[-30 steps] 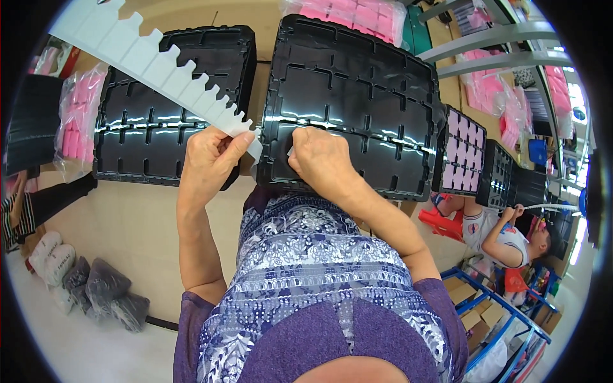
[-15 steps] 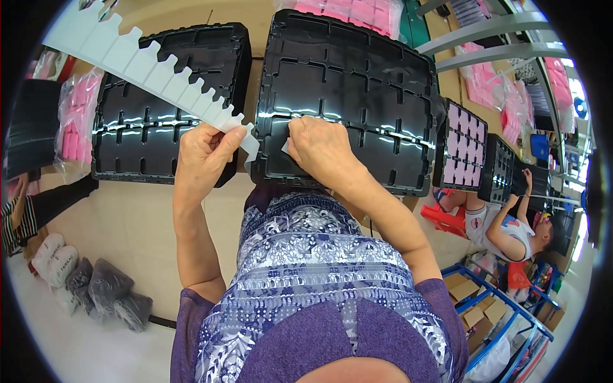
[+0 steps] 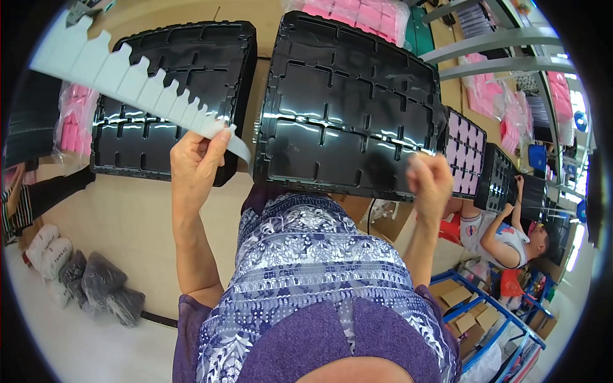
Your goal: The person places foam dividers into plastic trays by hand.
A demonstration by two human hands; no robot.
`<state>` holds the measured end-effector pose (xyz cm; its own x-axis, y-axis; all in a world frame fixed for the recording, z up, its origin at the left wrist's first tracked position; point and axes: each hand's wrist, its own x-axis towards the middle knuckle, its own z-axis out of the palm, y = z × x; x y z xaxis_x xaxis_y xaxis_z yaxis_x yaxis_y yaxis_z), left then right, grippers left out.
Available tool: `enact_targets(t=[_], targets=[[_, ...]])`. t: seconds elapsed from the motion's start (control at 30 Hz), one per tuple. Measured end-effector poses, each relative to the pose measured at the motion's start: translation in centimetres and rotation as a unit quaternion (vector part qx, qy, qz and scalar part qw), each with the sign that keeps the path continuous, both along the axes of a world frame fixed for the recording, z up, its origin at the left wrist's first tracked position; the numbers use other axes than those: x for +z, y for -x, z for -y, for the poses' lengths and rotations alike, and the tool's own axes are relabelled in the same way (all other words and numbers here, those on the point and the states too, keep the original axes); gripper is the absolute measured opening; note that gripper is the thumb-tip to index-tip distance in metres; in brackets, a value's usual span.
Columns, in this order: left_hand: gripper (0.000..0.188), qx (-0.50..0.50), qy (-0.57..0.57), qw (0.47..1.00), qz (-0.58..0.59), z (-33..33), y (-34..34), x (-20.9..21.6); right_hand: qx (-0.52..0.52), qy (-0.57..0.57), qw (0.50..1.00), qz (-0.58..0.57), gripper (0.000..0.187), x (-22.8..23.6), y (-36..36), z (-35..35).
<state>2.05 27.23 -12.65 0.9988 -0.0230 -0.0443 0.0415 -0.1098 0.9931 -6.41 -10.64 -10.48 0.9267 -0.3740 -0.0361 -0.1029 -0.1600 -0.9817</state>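
My left hand (image 3: 196, 159) pinches the near end of a long pale strip with a row of tabs (image 3: 121, 80) along its edge. The strip reaches up and left across a black plastic tray (image 3: 185, 64) with a grid of slots, and its short tail hangs past my fingers. In front of me stands a second black tray (image 3: 357, 115) of the same kind. Near its front right corner is my right hand (image 3: 434, 182), fingers curled and slightly blurred. Whether something small sits in those fingertips cannot be made out.
Pink pieces in clear bags (image 3: 364, 19) lie behind the trays. Right of me is a tray with pink squares (image 3: 465, 150), then a seated person (image 3: 504, 236). Grey metal rails (image 3: 498, 41) cross at upper right. A blue rack of cartons (image 3: 479, 319) stands lower right; bundles (image 3: 102, 281) lie lower left.
My right hand has moved right, from the front left of the middle tray to its front right corner. The left hand and strip have shifted slightly left and down.
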Motion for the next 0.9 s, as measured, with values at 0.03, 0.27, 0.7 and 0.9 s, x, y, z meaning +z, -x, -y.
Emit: enact_targets(t=[0.03,0.27,0.7,0.9], targets=[[0.015,0.011,-0.007,1.000,-0.006,-0.2,0.2,0.4,-0.053,-0.010,0.998,0.031,0.004,-0.7,2.4,3.1],[0.020,-0.069,-0.378,0.923,-0.013,-2.2,1.9,3.6,-0.176,0.469,0.860,-0.094,0.010,-15.4,18.9,20.8],[0.033,-0.272,-0.224,0.927,0.127,12.7,-19.9,10.3,0.141,0.387,0.892,0.186,0.014,5.5,-17.8,6.1],[0.030,-0.301,-0.394,0.868,-0.035,15.1,-35.9,-7.4,0.437,0.587,0.681,0.029,0.020,-8.0,-39.5,4.5]])
